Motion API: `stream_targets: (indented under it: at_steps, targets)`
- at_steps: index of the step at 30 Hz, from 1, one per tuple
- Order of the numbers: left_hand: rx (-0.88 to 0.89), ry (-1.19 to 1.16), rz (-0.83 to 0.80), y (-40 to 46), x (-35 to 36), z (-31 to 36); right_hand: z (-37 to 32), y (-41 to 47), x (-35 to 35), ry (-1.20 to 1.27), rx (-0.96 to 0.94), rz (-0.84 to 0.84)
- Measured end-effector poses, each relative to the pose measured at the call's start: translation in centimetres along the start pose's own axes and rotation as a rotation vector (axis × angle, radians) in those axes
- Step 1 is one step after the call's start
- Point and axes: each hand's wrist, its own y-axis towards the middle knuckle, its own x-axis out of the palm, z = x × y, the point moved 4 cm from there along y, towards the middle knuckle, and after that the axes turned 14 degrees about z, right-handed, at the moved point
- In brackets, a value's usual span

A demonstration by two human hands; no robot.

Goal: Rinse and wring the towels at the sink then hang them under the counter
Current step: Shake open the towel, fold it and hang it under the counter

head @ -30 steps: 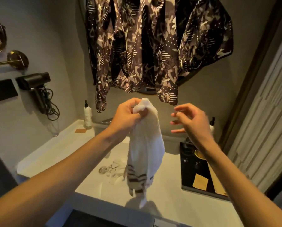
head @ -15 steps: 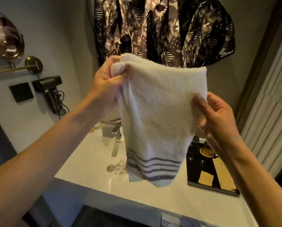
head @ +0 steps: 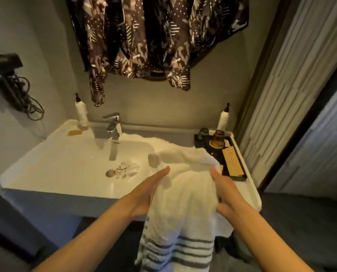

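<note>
A white towel (head: 185,203) with dark stripes at its lower end hangs between my two hands, in front of the counter's front edge. My left hand (head: 144,195) lies flat against the towel's left side with straight fingers. My right hand (head: 225,193) is on its right side, fingers partly hidden in the cloth. More white towelling (head: 163,148) lies on the counter to the right of the white sink (head: 79,160), behind my hands. The chrome faucet (head: 113,126) stands at the back of the sink.
A black tray (head: 235,175) with a brown jar and wooden pieces sits at the counter's right end. Two white pump bottles (head: 81,114) stand at the back. A patterned garment (head: 154,36) hangs on the wall above. A hair dryer (head: 5,75) is mounted at left.
The towel has come down from chest height, where both hands held it spread by its top corners, to the counter's front edge. Both hands now lie along its sides.
</note>
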Motion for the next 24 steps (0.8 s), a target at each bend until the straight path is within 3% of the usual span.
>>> stream_targets:
  at_steps: [4, 8, 10, 11, 13, 18, 24]
  targets:
    - [-0.064, 0.354, -0.006, 2.0, 1.5, -10.2, 9.7, 1.8, -5.6, -0.013, 0.181, 0.173]
    - [-0.185, 0.385, 0.102, 3.0, 1.6, -17.6, 15.3, 1.3, -9.4, -0.238, 0.205, 0.321]
    - [-0.254, 0.376, 0.151, 4.2, 1.9, -20.7, 17.6, 0.8, -11.4, -0.371, 0.318, 0.358]
    - [-0.271, 0.369, 0.155, 4.8, 2.5, -22.3, 19.2, 1.2, -12.5, -0.333, 0.324, 0.383]
    - [-0.257, 0.365, 0.175, 6.0, 3.4, -24.0, 21.2, 2.2, -13.8, -0.242, 0.275, 0.209]
    - [-0.27, 0.287, 0.292, 11.0, 5.6, -29.2, 24.2, 8.2, -16.8, -0.136, 0.244, 0.233]
    - [-0.111, 0.219, 0.415, 18.4, 6.0, -32.5, 26.4, 17.1, -17.1, -0.18, -0.018, 0.133]
